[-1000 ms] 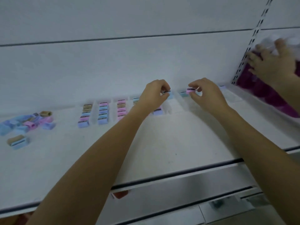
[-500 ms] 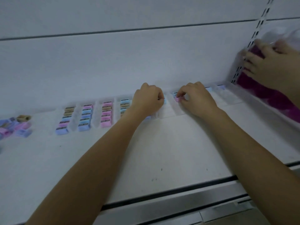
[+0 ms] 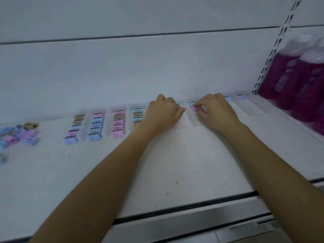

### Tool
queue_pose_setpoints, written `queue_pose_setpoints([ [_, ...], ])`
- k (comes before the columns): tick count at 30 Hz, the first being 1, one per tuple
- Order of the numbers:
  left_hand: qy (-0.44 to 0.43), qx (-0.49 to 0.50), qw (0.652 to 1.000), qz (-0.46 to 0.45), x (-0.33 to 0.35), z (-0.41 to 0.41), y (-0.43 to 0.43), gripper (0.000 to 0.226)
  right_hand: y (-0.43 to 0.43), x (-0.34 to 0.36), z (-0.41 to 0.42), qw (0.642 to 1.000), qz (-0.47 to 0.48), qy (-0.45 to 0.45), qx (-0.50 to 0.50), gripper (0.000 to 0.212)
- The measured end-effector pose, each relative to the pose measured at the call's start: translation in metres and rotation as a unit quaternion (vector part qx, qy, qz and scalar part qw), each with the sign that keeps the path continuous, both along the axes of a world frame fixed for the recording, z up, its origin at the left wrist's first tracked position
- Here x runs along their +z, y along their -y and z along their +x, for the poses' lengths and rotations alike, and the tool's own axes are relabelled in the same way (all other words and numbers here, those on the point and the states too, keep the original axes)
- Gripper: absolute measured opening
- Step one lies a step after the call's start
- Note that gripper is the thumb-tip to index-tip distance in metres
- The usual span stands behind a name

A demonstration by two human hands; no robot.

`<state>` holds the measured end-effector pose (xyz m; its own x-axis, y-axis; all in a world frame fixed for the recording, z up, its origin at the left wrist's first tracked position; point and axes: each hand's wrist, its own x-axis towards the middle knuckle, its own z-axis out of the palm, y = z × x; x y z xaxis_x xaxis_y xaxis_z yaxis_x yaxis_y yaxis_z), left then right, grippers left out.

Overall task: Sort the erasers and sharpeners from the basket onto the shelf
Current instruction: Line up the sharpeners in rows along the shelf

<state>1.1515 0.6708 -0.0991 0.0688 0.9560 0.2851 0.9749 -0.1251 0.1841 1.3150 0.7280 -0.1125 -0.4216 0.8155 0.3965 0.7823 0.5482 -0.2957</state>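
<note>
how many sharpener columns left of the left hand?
4, side by side along the back of the shelf: first column, second column, third column, fourth column, partly hidden under the left hand.

White shelf [image 3: 175,163] carries rows of sharpeners [image 3: 95,126] along its back, clear strips [image 3: 249,109] between them, a loose pile [image 3: 21,134] at left.

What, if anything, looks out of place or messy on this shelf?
Only the loose heap of sharpeners at the shelf's far left: they lie jumbled at mixed angles, unlike the tidy columns beside them. Likely unsorted stock, not a spill. Nothing looks damaged.
</note>
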Motion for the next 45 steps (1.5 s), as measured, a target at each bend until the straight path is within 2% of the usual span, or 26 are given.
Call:
queue_pose_setpoints([
  [9,0.005,-0.014,1.000,0.019,-0.002,-0.003,0.000,0.037,0.005,0.003,-0.001,1.000,-0.022,-0.002,-0.004,0.019],
  [13,-0.005,-0.005,0.998,0.055,0.007,-0.010,-0.003,0.036,0.007,0.008,0.000,0.999,0.002,-0.038,-0.007,0.028],
  [16,-0.007,0.006,0.994,0.113,0.017,-0.024,-0.002,0.055,0.013,0.012,-0.003,0.996,0.041,-0.079,0.011,0.029],
  [17,-0.002,0.013,0.992,0.128,0.020,-0.028,0.000,0.058,0.016,0.014,-0.006,0.994,0.060,-0.089,0.026,0.029],
  [21,0.013,0.064,0.986,0.153,0.027,-0.050,0.013,0.040,0.035,0.022,-0.030,0.986,0.089,-0.081,0.117,0.031],
  [25,-0.005,0.104,0.983,0.149,0.029,-0.096,0.053,0.050,0.074,0.026,-0.070,0.965,0.071,-0.039,0.248,0.035],
  [29,-0.005,0.169,0.976,0.135,0.035,-0.161,0.105,0.054,0.120,0.028,-0.122,0.944,0.049,-0.020,0.327,0.032],
  [33,0.033,0.229,0.965,0.122,0.030,-0.221,0.168,0.031,0.164,0.024,-0.184,0.924,0.021,0.002,0.382,0.033],
  [39,0.045,0.264,0.958,0.099,0.021,-0.309,0.246,0.028,0.226,0.015,-0.274,0.930,-0.020,0.039,0.364,0.038],
  [45,0.057,0.233,0.970,0.047,0.013,-0.358,0.265,0.033,0.241,0.014,-0.324,0.956,-0.039,0.033,0.288,0.038],
])
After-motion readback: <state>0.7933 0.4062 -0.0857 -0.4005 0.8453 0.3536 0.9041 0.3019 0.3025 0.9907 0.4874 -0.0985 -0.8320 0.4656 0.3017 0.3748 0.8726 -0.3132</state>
